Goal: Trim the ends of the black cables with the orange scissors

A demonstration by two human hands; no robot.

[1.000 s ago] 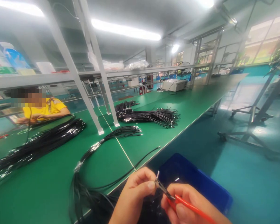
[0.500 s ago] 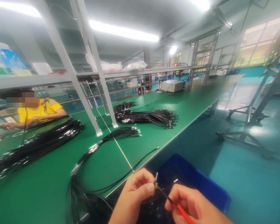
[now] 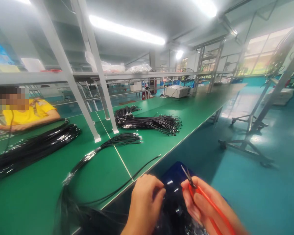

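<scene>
My right hand (image 3: 202,207) grips a pair of scissors (image 3: 212,203) by the red handles. Their dark, pointed blades stick up past my fingers, slightly parted. To the left, my left hand (image 3: 145,200) has its back turned to me and its fingers closed together. What they pinch, if anything, is hidden. Beneath both hands is a blue bin (image 3: 175,170) with dark, shiny contents. A long bundle of black cables (image 3: 74,168) with silvery bands curves along the green table beside my left hand. One black cable (image 3: 134,176) branches off towards the table edge.
Further bundles of black cables (image 3: 149,124) lie on the green table (image 3: 107,192). Grey shelf posts (image 3: 104,91) rise from it. A person in a yellow top (image 3: 30,112) sits across on the left. Wheeled metal stands (image 3: 245,143) are on the floor at right.
The scissors have swung upright, away from my left hand. My left hand has turned over, and the cable end it pinched is out of sight. The view has shifted right.
</scene>
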